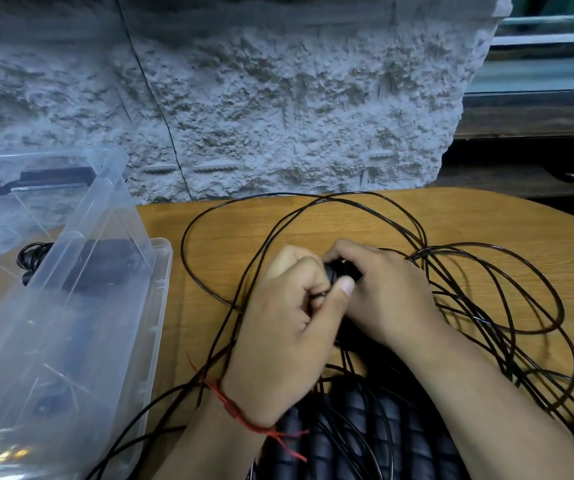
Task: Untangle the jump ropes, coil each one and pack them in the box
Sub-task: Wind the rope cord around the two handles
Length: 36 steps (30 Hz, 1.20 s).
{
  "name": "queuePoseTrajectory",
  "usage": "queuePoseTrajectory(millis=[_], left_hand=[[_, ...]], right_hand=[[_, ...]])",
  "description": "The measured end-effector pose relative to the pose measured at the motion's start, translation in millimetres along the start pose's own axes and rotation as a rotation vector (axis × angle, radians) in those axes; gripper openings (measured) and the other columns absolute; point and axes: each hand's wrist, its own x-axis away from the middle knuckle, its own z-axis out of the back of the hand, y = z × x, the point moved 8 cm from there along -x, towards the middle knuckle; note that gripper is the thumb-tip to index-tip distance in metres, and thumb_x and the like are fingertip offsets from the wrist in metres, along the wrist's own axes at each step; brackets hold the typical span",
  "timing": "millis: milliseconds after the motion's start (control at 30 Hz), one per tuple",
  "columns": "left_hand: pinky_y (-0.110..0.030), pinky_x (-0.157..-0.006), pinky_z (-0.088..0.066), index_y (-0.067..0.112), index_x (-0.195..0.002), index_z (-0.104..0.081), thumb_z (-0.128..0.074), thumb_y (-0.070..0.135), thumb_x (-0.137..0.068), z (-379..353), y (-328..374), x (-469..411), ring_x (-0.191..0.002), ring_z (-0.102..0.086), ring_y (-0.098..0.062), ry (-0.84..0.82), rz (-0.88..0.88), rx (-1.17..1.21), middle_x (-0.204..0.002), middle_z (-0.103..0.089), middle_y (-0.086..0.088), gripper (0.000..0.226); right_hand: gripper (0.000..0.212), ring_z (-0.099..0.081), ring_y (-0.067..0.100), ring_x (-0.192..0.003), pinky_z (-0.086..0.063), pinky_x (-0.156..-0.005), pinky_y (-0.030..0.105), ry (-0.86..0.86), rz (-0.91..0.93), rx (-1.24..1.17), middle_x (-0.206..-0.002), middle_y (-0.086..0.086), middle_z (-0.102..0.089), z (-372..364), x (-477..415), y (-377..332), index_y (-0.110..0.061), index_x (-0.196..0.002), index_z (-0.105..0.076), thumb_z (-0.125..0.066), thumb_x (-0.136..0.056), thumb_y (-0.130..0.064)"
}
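Note:
Thin black jump ropes (pixel 458 289) lie in tangled loops over the wooden table (pixel 486 216). My left hand (pixel 278 327) and my right hand (pixel 385 292) meet at the table's middle, both closed around a black rope handle (pixel 342 268) and its cord. Several black ribbed handles (pixel 365 441) lie near the front edge, partly under my forearms. The clear plastic box (pixel 71 334) stands at the left, with a coiled black rope (pixel 32 258) seen through its wall.
The box's clear lid (pixel 98 188) stands raised at its back. A rough grey wall (pixel 278 98) rises right behind the table. Rope loops reach the table's back edge and far right. A red thread is tied on my left wrist.

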Motion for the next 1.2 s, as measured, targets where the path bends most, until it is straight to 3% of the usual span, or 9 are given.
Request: queuePoseTrajectory(millis=[167,300,400,567,700,800,933,1067,1200], left_hand=[[-0.016,-0.081,-0.044,0.012,-0.071,-0.051,-0.068,0.034,-0.096,15,-35,-4,-0.092,-0.059,-0.013,0.094,0.231,0.088,-0.091,-0.056,0.007,0.037],[-0.021,-0.074,-0.05,0.016,-0.082,-0.06,-0.067,0.036,-0.098,22,-68,-5,-0.081,-0.068,-0.012,0.185,0.398,0.24,-0.088,-0.068,0.001,0.027],[-0.029,-0.068,-0.055,0.005,-0.098,-0.064,-0.065,0.033,-0.102,11,-86,-2,-0.066,-0.07,-0.013,0.206,0.566,0.492,-0.073,-0.073,0.0,0.028],[-0.061,-0.102,-0.055,0.018,-0.103,-0.072,-0.069,0.058,-0.089,4,-99,0,-0.109,-0.072,-0.028,0.171,0.596,0.596,-0.112,-0.077,-0.002,0.042],[-0.068,-0.102,-0.052,0.022,-0.111,-0.071,-0.059,0.044,-0.099,1,-91,-3,-0.118,-0.068,-0.028,0.072,0.498,0.666,-0.128,-0.071,-0.002,0.027],[-0.065,-0.112,-0.046,0.028,-0.138,-0.06,-0.065,0.034,-0.096,7,-77,-4,-0.134,-0.058,-0.028,0.047,0.315,0.601,-0.144,-0.061,0.002,0.043],[-0.061,-0.125,-0.026,0.014,-0.151,-0.05,-0.065,-0.003,-0.076,12,-42,-4,-0.16,-0.022,-0.028,-0.055,-0.146,0.001,-0.17,-0.027,-0.006,0.079],[-0.068,-0.121,-0.025,0.031,-0.148,-0.056,-0.085,0.012,-0.073,6,-52,-6,-0.163,-0.007,-0.028,-0.141,-0.209,-0.398,-0.174,-0.019,-0.002,0.083],[-0.055,-0.122,-0.034,0.022,-0.134,-0.061,-0.092,0.03,-0.071,16,-61,-10,-0.154,-0.033,-0.026,-0.025,-0.229,-0.447,-0.155,-0.05,-0.003,0.07]], right_hand=[[0.057,-0.067,0.011,-0.094,-0.048,-0.068,0.03,-0.041,0.159,0.001,-0.11,-0.022,-0.071,-10,6,-12,-0.046,-0.123,-0.055,-0.049,-0.082,-0.086],[0.079,-0.065,0.009,-0.11,-0.055,-0.082,0.033,-0.223,0.269,0.0,-0.133,-0.021,-0.065,-25,15,-26,-0.051,-0.151,-0.032,-0.069,-0.085,-0.071],[0.088,-0.063,0.008,-0.117,-0.055,-0.089,0.036,-0.232,0.322,-0.025,-0.144,-0.022,-0.06,-28,15,-28,-0.053,-0.158,-0.023,-0.073,-0.086,-0.063],[0.07,-0.063,0.006,-0.118,-0.055,-0.093,0.043,-0.156,0.344,-0.208,-0.136,-0.023,-0.061,-25,10,-20,-0.046,-0.151,-0.043,-0.071,-0.089,-0.063],[0.046,-0.066,0.012,-0.099,-0.055,-0.08,0.044,-0.111,0.339,-0.387,-0.108,-0.013,-0.063,-19,7,-19,-0.034,-0.133,-0.064,-0.078,-0.092,-0.05],[0.034,-0.066,0.017,-0.094,-0.053,-0.078,0.042,-0.107,0.333,-0.465,-0.1,-0.009,-0.064,-18,7,-21,-0.028,-0.119,-0.071,-0.083,-0.091,-0.042],[0.042,-0.068,0.016,-0.102,-0.052,-0.086,0.029,-0.097,0.292,-0.586,-0.106,-0.009,-0.068,-13,5,-15,-0.022,-0.124,-0.072,-0.088,-0.087,-0.033],[0.065,-0.063,0.014,-0.118,-0.051,-0.102,0.033,-0.142,0.306,-0.545,-0.123,-0.009,-0.062,-16,5,-13,-0.022,-0.141,-0.064,-0.091,-0.083,-0.033],[0.077,-0.064,0.014,-0.126,-0.053,-0.107,0.031,-0.15,0.246,-0.758,-0.141,-0.009,-0.057,-1,3,-4,-0.032,-0.147,-0.058,-0.093,-0.079,-0.022]])
